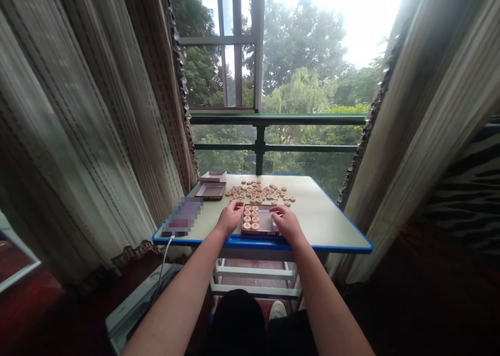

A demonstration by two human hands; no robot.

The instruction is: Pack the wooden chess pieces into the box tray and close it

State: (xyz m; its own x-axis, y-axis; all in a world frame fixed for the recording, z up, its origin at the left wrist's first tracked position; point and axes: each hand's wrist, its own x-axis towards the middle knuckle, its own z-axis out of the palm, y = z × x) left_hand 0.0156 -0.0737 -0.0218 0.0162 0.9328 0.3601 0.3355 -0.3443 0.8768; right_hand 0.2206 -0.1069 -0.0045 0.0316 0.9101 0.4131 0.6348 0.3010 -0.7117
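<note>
Head view, lower centre of the frame: left hand point(230, 216) curls at the rim of the wooden tray point(266, 220), grip unreadable, right hand point(287, 221) lies released on it, and the small chess discs point(250, 219) inside look light, hard and slick, best pinched across their edges.

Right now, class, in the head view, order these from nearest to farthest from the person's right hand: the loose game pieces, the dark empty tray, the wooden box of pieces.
1. wooden box of pieces: touching the right hand, front edge.
2. loose game pieces: just beyond, mid-table.
3. dark empty tray: back left.
</note>
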